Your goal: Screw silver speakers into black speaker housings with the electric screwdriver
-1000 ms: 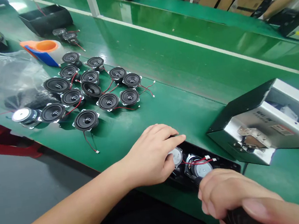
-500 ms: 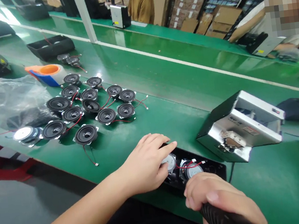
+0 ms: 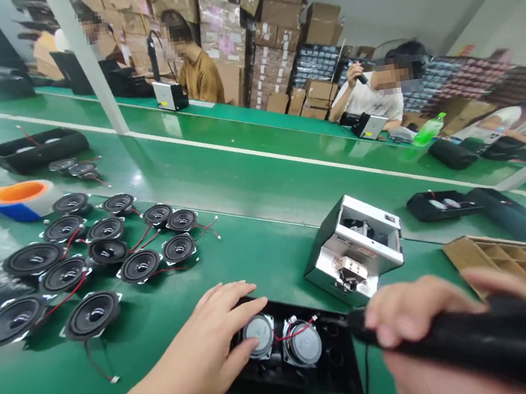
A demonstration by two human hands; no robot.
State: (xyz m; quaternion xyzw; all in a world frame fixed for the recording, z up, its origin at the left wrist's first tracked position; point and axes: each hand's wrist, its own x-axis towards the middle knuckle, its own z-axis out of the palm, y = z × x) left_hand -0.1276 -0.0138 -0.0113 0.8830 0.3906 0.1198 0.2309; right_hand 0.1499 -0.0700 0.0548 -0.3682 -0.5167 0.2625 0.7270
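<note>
A black speaker housing (image 3: pixel 334 367) lies at the near edge of the green bench, with two silver-backed speakers (image 3: pixel 303 343) set in it and red wires across them. My left hand (image 3: pixel 205 351) rests on the housing's left end, fingers spread, fingertips touching the left speaker (image 3: pixel 261 334). My right hand (image 3: pixel 418 331) is wrapped round a long black tool handle (image 3: pixel 501 337) whose tip points at the housing's right side. Several loose black speakers (image 3: pixel 90 314) with red leads lie to the left.
A silver metal box (image 3: pixel 353 250) stands just behind the housing. A cardboard divider tray (image 3: pixel 515 259) is at the right. An orange and blue tape roll (image 3: pixel 14 200) and a black tray (image 3: pixel 37 150) sit far left. Other people sit across the bench.
The view has tilted up, so the far bench and the people show. My right hand has raised the black tool higher and further right. My left hand stays on the housing.
</note>
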